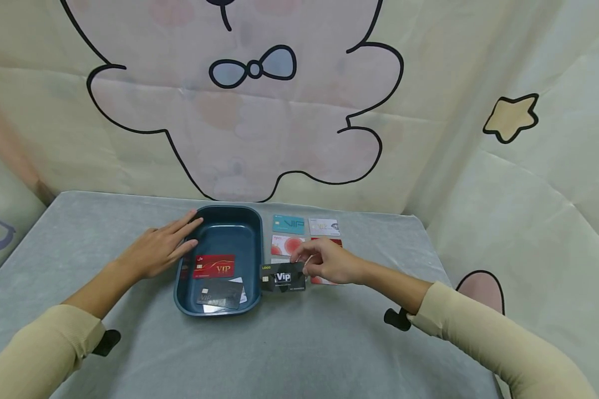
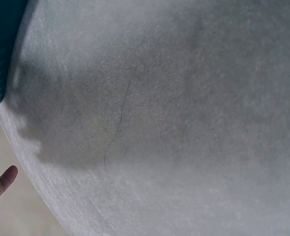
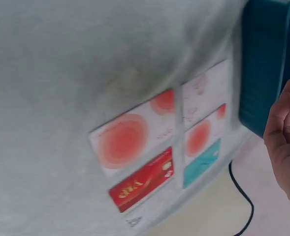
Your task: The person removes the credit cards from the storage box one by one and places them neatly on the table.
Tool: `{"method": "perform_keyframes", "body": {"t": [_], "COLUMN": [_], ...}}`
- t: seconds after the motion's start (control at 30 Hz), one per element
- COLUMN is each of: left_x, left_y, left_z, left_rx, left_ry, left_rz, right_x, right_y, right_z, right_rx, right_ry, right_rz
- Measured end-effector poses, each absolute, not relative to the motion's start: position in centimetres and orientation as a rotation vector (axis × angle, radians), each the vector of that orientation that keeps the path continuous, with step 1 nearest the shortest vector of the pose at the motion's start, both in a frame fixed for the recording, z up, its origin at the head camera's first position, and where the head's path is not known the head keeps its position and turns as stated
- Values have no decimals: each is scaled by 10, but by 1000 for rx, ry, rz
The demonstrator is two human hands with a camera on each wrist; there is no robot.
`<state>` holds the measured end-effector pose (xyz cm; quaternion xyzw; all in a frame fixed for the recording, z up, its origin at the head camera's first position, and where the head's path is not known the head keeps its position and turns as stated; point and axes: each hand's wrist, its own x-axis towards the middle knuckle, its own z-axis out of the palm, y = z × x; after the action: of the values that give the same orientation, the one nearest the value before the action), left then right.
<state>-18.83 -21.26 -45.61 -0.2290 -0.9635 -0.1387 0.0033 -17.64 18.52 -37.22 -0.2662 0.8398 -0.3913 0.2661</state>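
Right grip (image 1: pixel 331 262) pinches black card (image 1: pixel 282 280); left grip (image 1: pixel 158 248) outspread.

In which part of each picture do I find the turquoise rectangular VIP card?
Head: the turquoise rectangular VIP card lies just below the centre.
Left wrist: not in this picture.
Right wrist: below and right of the centre.
Shared landmark: the blue rounded-rectangular tray, top left in left wrist, upper right in right wrist.

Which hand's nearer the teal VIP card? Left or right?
Right. The right hand is on the near side of the teal VIP card, pinching a black Vip card; the left hand is across the tray, at its left rim.
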Motion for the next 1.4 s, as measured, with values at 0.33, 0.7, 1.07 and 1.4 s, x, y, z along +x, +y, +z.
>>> {"method": "perform_keyframes", "body": {"t": [0.33, 0.7, 1.07, 1.4], "left_x": [-190, -189, -190, -189], "left_y": [-212, -211, -213, -213], "left_z": [-456, -455, -458, -460], "left_rx": [-711, -716, -712, -708], "left_ry": [-3027, -3027, -3033, -3019], "left_rz": [-439, -436, -432, -430], "right_x": [-171, -166, -164, -160], "right_y": [202, 209, 204, 203], "right_z": [-398, -429, -439, -442], "right_rx": [-640, -583, -724, -741], "right_ry": [2207, 2224, 2382, 2347], "right_rz": [-1081, -1060, -849, -860]}}
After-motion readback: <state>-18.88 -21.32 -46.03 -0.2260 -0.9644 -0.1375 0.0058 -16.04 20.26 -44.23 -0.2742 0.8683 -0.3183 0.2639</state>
